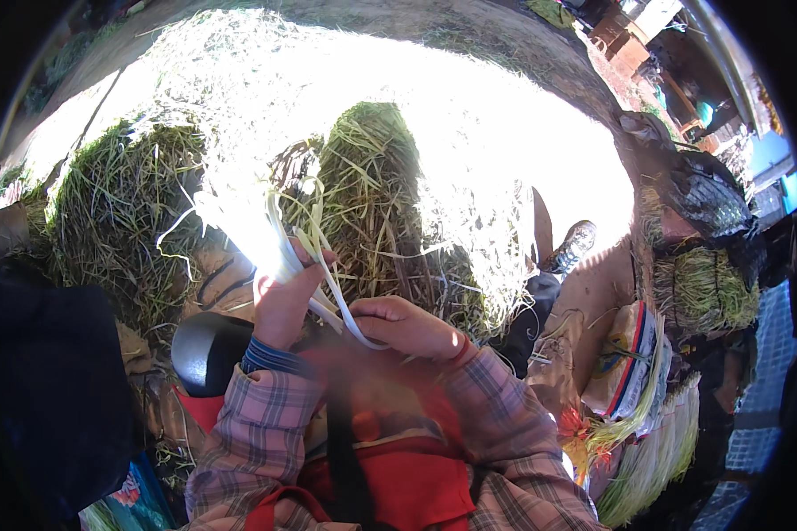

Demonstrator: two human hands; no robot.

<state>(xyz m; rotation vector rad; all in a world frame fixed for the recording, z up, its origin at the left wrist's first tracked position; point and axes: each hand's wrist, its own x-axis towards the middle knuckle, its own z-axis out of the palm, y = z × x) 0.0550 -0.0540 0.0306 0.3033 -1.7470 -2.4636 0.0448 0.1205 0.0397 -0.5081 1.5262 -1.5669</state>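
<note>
My left hand (283, 299) is closed round a small bunch of pale, flat plant stalks (279, 243). Their upper ends fan out and are partly washed out by bright sun. Beside it, my right hand (407, 326) pinches a whitish strand (349, 320) that loops down from the bunch. Both hands are close together above my lap, where a red cloth (407, 487) lies. Some fingers of each hand are hidden behind the stalks or the hands themselves.
Heaps of green and dry grass (372, 195) lie in front, partly in glaring sunlight. To the right are a tied grass bundle (704, 288), a white sack (618, 358) and long cut stalks (655, 460). A dark rounded object (205, 354) is beside my left wrist.
</note>
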